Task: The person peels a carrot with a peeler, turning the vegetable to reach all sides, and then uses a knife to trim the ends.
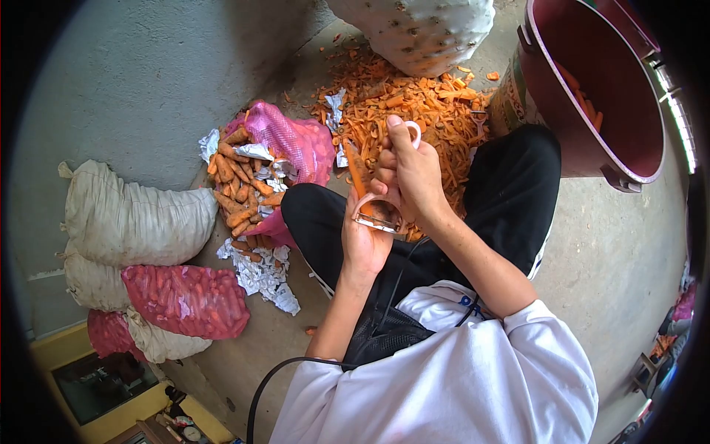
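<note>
My left hand is closed around the lower end of a carrot, whose orange length points up and away from me. In my right hand is a pale pink peeler; its looped handle end sticks out above the fist. The peeler's wide metal blade lies across the carrot's lower end, close over my left palm. Beyond both hands, a large heap of carrot peelings covers the floor between my knees.
Unpeeled carrots spill from an open pink mesh bag at left, with torn paper around them. Full sacks and a red mesh bag lie farther left. A maroon tub with some carrots stands right; a pale sack stands behind the peelings.
</note>
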Demonstrator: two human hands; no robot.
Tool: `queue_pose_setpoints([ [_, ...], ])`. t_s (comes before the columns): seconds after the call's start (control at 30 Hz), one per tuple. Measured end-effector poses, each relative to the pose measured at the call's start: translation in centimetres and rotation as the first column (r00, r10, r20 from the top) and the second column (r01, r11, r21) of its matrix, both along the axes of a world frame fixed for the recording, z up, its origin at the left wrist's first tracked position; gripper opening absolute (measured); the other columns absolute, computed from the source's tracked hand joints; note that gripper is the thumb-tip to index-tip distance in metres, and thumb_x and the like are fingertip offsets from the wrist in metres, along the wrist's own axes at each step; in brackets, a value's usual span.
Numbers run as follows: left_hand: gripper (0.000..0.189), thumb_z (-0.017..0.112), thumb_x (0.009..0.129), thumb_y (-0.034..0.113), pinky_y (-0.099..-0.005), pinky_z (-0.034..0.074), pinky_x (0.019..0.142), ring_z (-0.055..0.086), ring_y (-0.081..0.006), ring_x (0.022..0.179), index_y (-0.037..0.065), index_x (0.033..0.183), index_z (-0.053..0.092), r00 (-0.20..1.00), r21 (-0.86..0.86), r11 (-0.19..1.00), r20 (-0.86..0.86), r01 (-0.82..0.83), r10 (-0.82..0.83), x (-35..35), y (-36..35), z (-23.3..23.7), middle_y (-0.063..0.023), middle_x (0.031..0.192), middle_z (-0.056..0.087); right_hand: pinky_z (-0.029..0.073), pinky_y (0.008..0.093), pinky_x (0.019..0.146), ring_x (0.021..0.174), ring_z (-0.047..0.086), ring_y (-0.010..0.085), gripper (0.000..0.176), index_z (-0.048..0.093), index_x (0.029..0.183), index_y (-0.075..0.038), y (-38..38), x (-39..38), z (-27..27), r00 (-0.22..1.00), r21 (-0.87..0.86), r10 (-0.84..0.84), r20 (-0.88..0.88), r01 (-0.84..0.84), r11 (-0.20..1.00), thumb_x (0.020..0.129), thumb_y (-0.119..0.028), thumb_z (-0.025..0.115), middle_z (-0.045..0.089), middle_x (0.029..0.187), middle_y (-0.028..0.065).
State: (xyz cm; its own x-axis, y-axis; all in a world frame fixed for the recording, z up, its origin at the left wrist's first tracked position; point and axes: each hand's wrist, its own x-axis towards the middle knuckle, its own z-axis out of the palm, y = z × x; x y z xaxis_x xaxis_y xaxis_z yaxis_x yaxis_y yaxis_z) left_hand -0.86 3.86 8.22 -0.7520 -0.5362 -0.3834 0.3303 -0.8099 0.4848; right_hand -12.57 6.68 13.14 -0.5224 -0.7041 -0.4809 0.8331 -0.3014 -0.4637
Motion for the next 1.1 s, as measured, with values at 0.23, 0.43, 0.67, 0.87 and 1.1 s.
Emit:
queue_pose_setpoints([
  [0.23,0.042,0.032,0.099,0.042,-0.0330,0.047,0.075,0.055,-0.0155,0.093,0.008,0.099,0.057,0.998,-0.111,0.994,-0.062,-0.014,0.008,0.5,0.4,-0.2,-0.0045,0.099,0.058,0.033,0.0240,0.034,0.037,0.027,0.0059,0.033,0.043,0.078,-0.007,-0.3,-0.3,0.6,0.992,0.000,0.124,-0.028,-0.124,0.992,0.092,-0.035,0.055,0.030,0.052,-0.0047],
  [0.43,0.033,0.030,0.100,0.034,-0.0299,0.045,0.069,0.052,-0.0140,0.086,0.013,0.112,0.053,0.999,-0.062,0.997,-0.019,0.037,-0.038,0.5,0.8,0.5,-0.0029,0.099,0.054,0.033,0.0241,0.035,0.037,0.027,0.0057,0.034,0.043,0.075,-0.008,-1.0,-1.0,0.8,0.971,0.018,0.187,-0.151,-0.187,0.982,0.093,-0.035,0.054,0.030,0.052,-0.0047],
  [0.67,0.035,0.032,0.100,0.034,-0.0273,0.041,0.063,0.050,-0.0169,0.078,0.009,0.122,0.044,0.995,-0.183,0.978,0.048,0.099,-0.091,0.7,1.6,1.0,-0.0051,0.098,0.052,0.034,0.0255,0.035,0.037,0.030,0.0071,0.034,0.044,0.075,-0.007,-1.3,-2.1,0.0,0.978,0.032,0.164,-0.130,-0.161,0.986,0.091,-0.034,0.055,0.033,0.052,-0.0039],
  [0.87,0.055,0.033,0.098,0.044,-0.0254,0.039,0.061,0.047,-0.0135,0.075,0.003,0.135,0.036,0.951,-0.174,0.942,0.173,0.287,-0.258,3.0,1.5,0.4,-0.0037,0.088,0.048,0.039,0.0303,0.031,0.036,0.049,0.0153,0.035,0.047,0.072,-0.004,-9.6,-8.2,-8.2,0.926,0.134,-0.032,-0.376,0.088,0.987,0.090,-0.033,0.055,0.047,0.052,0.0044],
  [1.1,0.050,0.037,0.098,0.040,-0.0265,0.040,0.064,0.048,-0.0143,0.077,0.004,0.132,0.038,0.975,-0.200,0.964,0.171,0.176,-0.142,1.8,-1.2,-0.6,-0.0037,0.087,0.048,0.041,0.0284,0.035,0.037,0.039,0.0094,0.033,0.043,0.076,-0.007,-9.7,-11.1,-5.8,0.885,-0.055,-0.191,-0.424,0.185,0.981,0.092,-0.034,0.053,0.037,0.051,-0.0017],
])
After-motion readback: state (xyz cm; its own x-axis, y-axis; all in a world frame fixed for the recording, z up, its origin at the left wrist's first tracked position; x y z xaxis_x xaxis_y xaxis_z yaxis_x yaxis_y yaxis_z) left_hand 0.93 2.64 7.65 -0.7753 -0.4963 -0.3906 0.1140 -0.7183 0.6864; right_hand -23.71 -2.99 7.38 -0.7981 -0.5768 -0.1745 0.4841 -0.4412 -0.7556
